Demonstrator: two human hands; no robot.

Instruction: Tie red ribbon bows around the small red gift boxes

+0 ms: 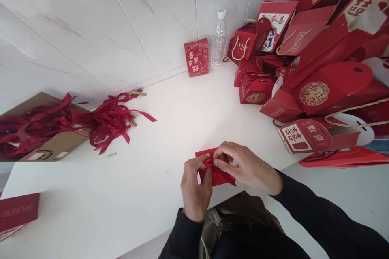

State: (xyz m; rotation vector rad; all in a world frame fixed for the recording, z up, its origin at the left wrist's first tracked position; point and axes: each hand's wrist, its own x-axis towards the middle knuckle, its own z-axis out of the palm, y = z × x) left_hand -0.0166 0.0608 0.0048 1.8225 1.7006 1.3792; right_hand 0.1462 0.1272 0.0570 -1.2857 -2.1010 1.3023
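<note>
A small red box or card [223, 178] lies near the front edge of the white table, with a dark red ribbon [231, 179] across it. My left hand [197, 184] pinches the ribbon at a knot or bow over the middle of the red piece. From the right, my right hand [241, 164] grips the ribbon too, thumb and forefinger closed close to the left fingertips. One ribbon end hangs toward the lower right corner. The fingers hide most of the knot, so its exact form cannot be made out.
At left, a cardboard box [65, 145] spills red ribbons [111, 119] onto the white table [121, 198]. A red box [197, 58] and a clear bottle [219, 42] stand by the wall. Red gift boxes [331, 85] pile up at right. Another red box [20, 210] sits at lower left.
</note>
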